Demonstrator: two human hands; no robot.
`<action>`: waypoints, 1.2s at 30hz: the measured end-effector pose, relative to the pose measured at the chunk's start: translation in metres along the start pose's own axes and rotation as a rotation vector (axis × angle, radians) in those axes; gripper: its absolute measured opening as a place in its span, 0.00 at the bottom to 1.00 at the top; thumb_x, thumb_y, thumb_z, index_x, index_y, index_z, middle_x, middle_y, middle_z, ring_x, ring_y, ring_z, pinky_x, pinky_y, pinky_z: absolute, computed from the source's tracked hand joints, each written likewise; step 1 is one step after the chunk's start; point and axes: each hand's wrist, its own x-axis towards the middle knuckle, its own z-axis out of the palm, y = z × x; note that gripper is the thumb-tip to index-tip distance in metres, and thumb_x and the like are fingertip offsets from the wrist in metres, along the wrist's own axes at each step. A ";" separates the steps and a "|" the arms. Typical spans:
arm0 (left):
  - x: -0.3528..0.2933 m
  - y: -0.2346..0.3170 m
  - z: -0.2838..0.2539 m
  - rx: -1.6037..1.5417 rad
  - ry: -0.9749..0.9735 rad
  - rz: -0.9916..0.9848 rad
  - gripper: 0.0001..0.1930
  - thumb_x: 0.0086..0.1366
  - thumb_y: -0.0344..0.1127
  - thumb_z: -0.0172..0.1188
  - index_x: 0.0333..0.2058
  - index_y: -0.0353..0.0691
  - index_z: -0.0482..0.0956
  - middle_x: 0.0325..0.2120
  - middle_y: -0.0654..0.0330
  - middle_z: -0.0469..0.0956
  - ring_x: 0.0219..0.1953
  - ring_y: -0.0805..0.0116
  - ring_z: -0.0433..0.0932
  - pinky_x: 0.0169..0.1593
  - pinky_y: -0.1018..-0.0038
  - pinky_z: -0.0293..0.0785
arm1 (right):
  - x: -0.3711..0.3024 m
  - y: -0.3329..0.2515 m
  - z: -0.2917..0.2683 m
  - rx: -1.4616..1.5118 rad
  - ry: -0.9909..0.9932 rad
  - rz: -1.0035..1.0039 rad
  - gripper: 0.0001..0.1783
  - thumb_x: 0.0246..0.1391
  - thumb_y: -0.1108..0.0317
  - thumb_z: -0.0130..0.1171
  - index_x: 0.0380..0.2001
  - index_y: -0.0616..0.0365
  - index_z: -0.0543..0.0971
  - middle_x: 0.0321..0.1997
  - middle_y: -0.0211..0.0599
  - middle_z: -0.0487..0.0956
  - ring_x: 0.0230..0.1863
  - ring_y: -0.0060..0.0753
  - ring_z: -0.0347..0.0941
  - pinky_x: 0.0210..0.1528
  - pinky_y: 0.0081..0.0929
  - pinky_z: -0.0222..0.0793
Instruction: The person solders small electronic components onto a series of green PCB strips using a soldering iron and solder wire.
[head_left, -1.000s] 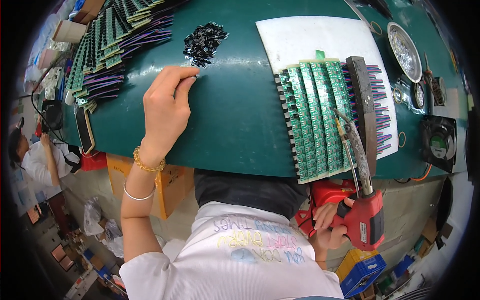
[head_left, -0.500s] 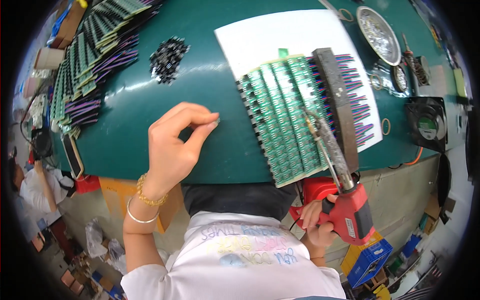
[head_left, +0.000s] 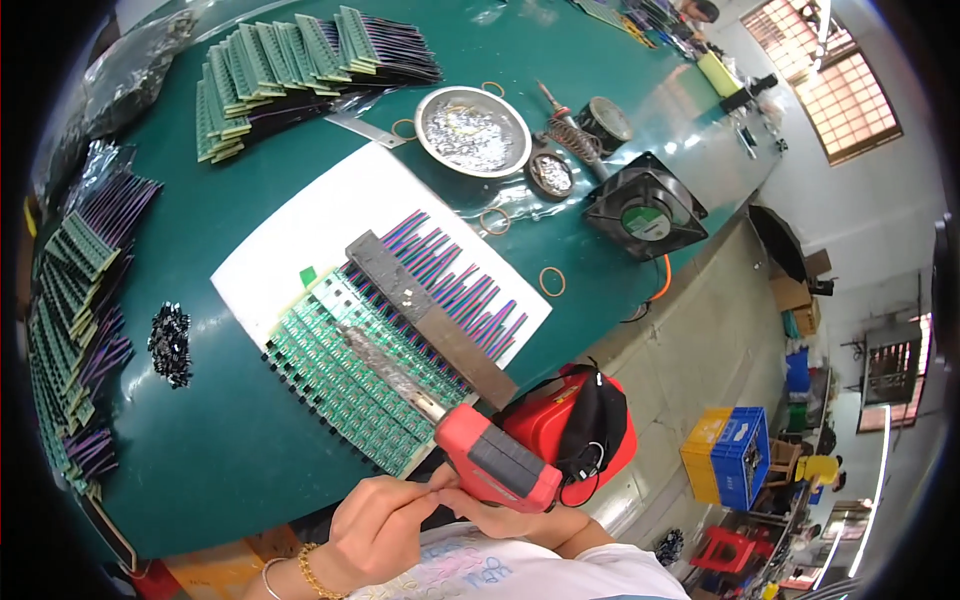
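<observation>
My right hand is wrapped around the handle of a red soldering gun. The gun's long tip reaches over a panel of green circuit boards; contact cannot be told. Beside the gun's handle, my left hand is closed in a pinch, its fingertips meeting my right hand. Whatever it pinches is too small to make out. A dark metal bar lies across the rows of coloured wires at the panel's far side. Boards and wires rest on a white sheet.
Black small parts are piled at the left, near stacks of wired boards. Farther back stand a metal bowl, a soldering iron in its stand and a black fan. A red case sits by the table edge.
My view has swung to the right. My left hand has come from over the table to my right hand, still pinched. The soldering gun stays in my right hand.
</observation>
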 end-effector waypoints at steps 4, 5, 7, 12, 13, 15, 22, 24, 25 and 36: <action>0.004 -0.004 0.001 0.014 -0.016 0.053 0.12 0.48 0.16 0.61 0.34 0.29 0.81 0.32 0.53 0.79 0.30 0.58 0.79 0.33 0.69 0.79 | -0.002 0.007 -0.002 -0.008 -0.031 0.056 0.03 0.54 0.73 0.62 0.30 0.56 0.78 0.27 0.34 0.75 0.28 0.36 0.73 0.31 0.33 0.66; 0.005 -0.003 0.000 0.021 -0.020 0.047 0.12 0.48 0.16 0.61 0.34 0.29 0.81 0.32 0.53 0.79 0.30 0.58 0.79 0.33 0.69 0.79 | -0.004 0.008 -0.001 -0.019 -0.039 0.097 0.03 0.54 0.73 0.62 0.31 0.55 0.78 0.28 0.34 0.76 0.31 0.38 0.74 0.33 0.35 0.66; 0.007 -0.006 -0.001 -0.009 -0.053 0.067 0.13 0.46 0.17 0.61 0.35 0.28 0.80 0.32 0.52 0.79 0.31 0.58 0.79 0.34 0.69 0.79 | -0.005 0.006 -0.001 -0.024 -0.015 0.127 0.04 0.53 0.73 0.63 0.32 0.54 0.78 0.29 0.34 0.76 0.33 0.38 0.74 0.35 0.36 0.65; 0.001 -0.005 -0.005 0.101 -0.151 0.082 0.15 0.45 0.20 0.61 0.36 0.27 0.80 0.33 0.52 0.78 0.31 0.58 0.78 0.36 0.68 0.79 | -0.008 0.020 -0.014 -0.429 -0.054 -0.156 0.11 0.48 0.69 0.68 0.36 0.52 0.80 0.34 0.31 0.79 0.40 0.36 0.75 0.44 0.35 0.63; 0.003 -0.004 -0.007 0.124 -0.166 0.083 0.16 0.45 0.22 0.61 0.36 0.27 0.79 0.33 0.52 0.77 0.32 0.59 0.77 0.36 0.68 0.78 | -0.009 0.019 -0.017 -0.415 -0.086 -0.148 0.11 0.48 0.69 0.68 0.36 0.52 0.80 0.34 0.31 0.79 0.40 0.36 0.75 0.44 0.35 0.63; 0.007 -0.008 -0.007 0.159 -0.170 0.105 0.16 0.45 0.24 0.61 0.36 0.27 0.79 0.32 0.52 0.77 0.31 0.59 0.77 0.36 0.69 0.77 | -0.012 0.012 -0.020 -0.500 -0.111 -0.143 0.14 0.46 0.69 0.70 0.38 0.52 0.80 0.37 0.32 0.80 0.43 0.36 0.75 0.45 0.35 0.63; 0.001 -0.011 -0.008 0.139 -0.140 0.162 0.15 0.45 0.29 0.59 0.33 0.27 0.76 0.30 0.53 0.73 0.30 0.61 0.74 0.32 0.71 0.73 | -0.008 0.023 -0.017 -0.443 -0.075 -0.374 0.40 0.44 0.87 0.56 0.63 0.59 0.58 0.26 0.36 0.74 0.24 0.24 0.67 0.29 0.22 0.67; 0.000 -0.013 -0.012 0.128 -0.155 0.115 0.14 0.45 0.29 0.59 0.33 0.27 0.75 0.29 0.53 0.73 0.30 0.62 0.74 0.32 0.71 0.73 | -0.010 0.026 -0.019 -0.463 -0.073 -0.351 0.39 0.45 0.87 0.55 0.63 0.59 0.58 0.26 0.37 0.74 0.23 0.24 0.68 0.28 0.23 0.67; -0.001 -0.014 -0.014 0.113 -0.164 0.094 0.14 0.45 0.29 0.59 0.32 0.27 0.75 0.29 0.53 0.73 0.31 0.62 0.74 0.31 0.71 0.72 | -0.010 0.028 -0.020 -0.499 -0.055 -0.345 0.38 0.45 0.86 0.54 0.62 0.59 0.58 0.25 0.37 0.74 0.22 0.24 0.68 0.28 0.23 0.67; 0.014 -0.050 -0.024 0.359 0.157 -0.336 0.10 0.51 0.17 0.67 0.32 0.33 0.80 0.25 0.58 0.78 0.26 0.67 0.76 0.28 0.76 0.73 | -0.041 0.051 -0.032 -0.093 0.024 -0.336 0.25 0.57 0.70 0.57 0.56 0.58 0.62 0.22 0.34 0.73 0.19 0.27 0.67 0.24 0.25 0.66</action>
